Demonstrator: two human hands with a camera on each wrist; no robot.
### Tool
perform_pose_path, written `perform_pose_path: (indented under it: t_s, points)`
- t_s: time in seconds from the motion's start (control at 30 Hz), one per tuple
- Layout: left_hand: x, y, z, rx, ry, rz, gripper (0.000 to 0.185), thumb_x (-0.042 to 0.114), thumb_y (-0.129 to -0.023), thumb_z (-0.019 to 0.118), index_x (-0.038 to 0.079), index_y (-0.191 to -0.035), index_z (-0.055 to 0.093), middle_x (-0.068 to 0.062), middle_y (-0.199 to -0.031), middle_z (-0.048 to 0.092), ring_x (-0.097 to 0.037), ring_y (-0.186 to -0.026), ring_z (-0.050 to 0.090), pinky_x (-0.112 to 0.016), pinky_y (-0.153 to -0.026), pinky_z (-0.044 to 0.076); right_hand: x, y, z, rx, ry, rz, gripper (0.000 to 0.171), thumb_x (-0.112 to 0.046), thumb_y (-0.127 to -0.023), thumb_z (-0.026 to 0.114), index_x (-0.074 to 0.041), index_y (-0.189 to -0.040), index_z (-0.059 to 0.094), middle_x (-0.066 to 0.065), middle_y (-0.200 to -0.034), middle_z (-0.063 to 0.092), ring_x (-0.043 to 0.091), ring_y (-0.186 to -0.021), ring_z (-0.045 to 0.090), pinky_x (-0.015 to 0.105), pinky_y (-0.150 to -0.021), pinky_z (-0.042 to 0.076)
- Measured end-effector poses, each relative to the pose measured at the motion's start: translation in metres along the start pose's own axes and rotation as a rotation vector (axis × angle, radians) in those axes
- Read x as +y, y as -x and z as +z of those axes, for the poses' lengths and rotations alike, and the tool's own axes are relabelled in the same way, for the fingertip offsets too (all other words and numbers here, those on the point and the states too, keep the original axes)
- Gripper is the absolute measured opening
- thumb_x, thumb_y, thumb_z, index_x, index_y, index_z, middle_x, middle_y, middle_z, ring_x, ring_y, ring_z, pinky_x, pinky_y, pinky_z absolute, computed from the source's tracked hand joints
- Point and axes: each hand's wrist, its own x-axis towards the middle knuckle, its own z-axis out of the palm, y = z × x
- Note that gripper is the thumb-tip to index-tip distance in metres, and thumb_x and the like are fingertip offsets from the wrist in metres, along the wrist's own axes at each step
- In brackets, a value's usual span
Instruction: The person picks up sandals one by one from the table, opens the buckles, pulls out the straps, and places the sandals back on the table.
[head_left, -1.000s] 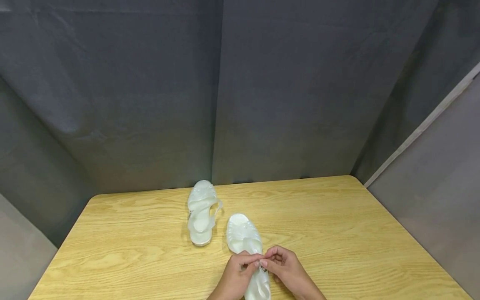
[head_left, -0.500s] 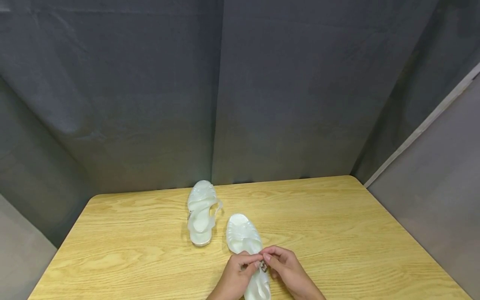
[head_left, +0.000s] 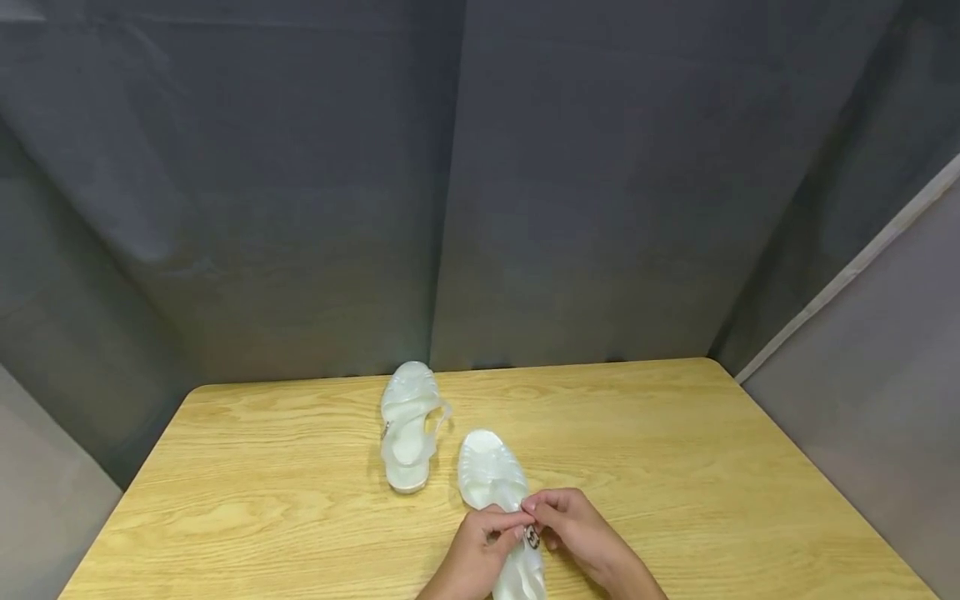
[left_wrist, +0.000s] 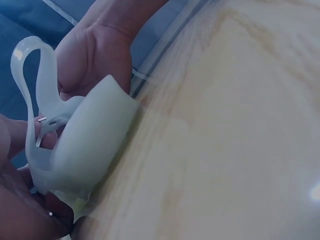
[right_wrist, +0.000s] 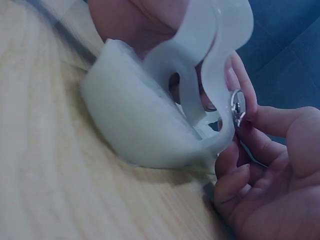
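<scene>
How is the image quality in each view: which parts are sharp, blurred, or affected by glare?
Head view: even, soft light; the far sandal and table are sharp, with faint shadows. Left wrist view: the near sandal is close and soft, the wood grain is smeared, and there is a glare spot at the right edge. Right wrist view: a bluish cast; the buckle glints.

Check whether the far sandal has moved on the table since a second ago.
No. The far sandal lies at the same spot beside the near sandal and the table's back edge; only the camera shifted slightly.
</scene>
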Motion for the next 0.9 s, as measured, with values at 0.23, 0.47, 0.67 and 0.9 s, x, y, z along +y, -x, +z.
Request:
perform_pose_path:
  t_s: [0.23,0.47,0.67,0.9]
  points:
    - [0.0017,-0.0005,-0.0003,-0.015,0.000,0.001,0.020,0.009,-0.090,0.061,0.004,-0.106,0.071,-0.004,-0.091,0.065,0.000,-0.085,0.054,-0.018,-0.077,0.045,-0.0056,-0.0045,-0.0040,-0.067,0.033,-0.048,0.020,-0.014,-0.092,0.058,0.002,-0.091,0.068,-0.004,-0.072,0.059,0.008,-0.062,0.046,0.018,-0.052,0.035]
    - [0.0013,0.0010,-0.0012,-0.023,0.000,0.028,0.020,0.009,-0.090,0.061,0.005,-0.106,0.071,-0.004,-0.094,0.066,0.001,-0.088,0.054,-0.018,-0.079,0.045,-0.0071,-0.0080,-0.0019,-0.086,0.030,-0.038,0.016,-0.015,-0.091,0.058,-0.002,-0.086,0.066,-0.002,-0.074,0.058,0.009,-0.062,0.044,0.018,-0.053,0.033]
    - [-0.0005,0.0001,-0.0003,-0.014,-0.005,0.018,0.020,0.007,-0.090,0.060,0.002,-0.106,0.070,-0.008,-0.092,0.065,0.001,-0.085,0.053,-0.018,-0.077,0.045,-0.0073,-0.0083,0.0003,-0.075,0.035,-0.045,0.015,-0.014,-0.092,0.056,-0.004,-0.085,0.063,-0.002,-0.077,0.058,0.008,-0.061,0.043,0.017,-0.053,0.033]
    - [-0.0020,-0.0017,0.0009,-0.020,-0.011,-0.006,0.020,0.006,-0.090,0.059,0.003,-0.107,0.070,-0.008,-0.094,0.066,0.000,-0.085,0.053,-0.018,-0.077,0.045,-0.0099,-0.0059,0.0039,-0.043,0.017,-0.049,0.015,-0.011,-0.093,0.053,0.002,-0.089,0.061,-0.003,-0.074,0.057,0.008,-0.059,0.041,0.018,-0.053,0.033]
